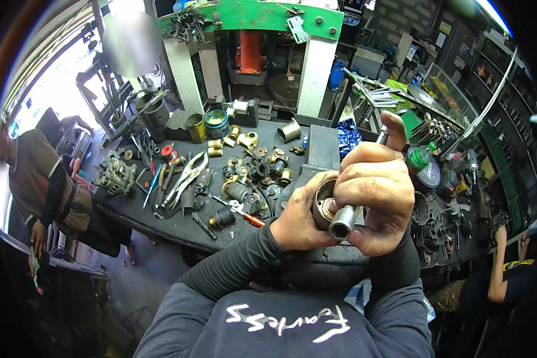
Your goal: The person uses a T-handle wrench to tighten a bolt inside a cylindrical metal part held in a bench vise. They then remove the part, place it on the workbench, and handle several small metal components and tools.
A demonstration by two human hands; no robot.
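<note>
My left hand (299, 218) is wrapped round a short, cup-shaped metal housing (321, 203), its open end turned toward my right hand. Inside the housing a ring of small, light-coloured round parts (328, 208) shows; the rest is covered by fingers. Closed about a steel socket wrench (342, 225) is my right hand (376, 188). The wrench's hollow hex end points toward me, right at the mouth of the housing, while a metal rod (383, 136) sticks out past the fingers at the top. Whether wrench and housing touch, I cannot tell.
Across the dark bench lie large pliers (188, 178), a red-handled screwdriver (252, 219), several brass bushings and a finned metal casing (116, 173). A grey metal block (323, 147) stands just beyond my hands. Behind rises a green-topped press frame (250, 16). People stand left (39, 179) and right (510, 283).
</note>
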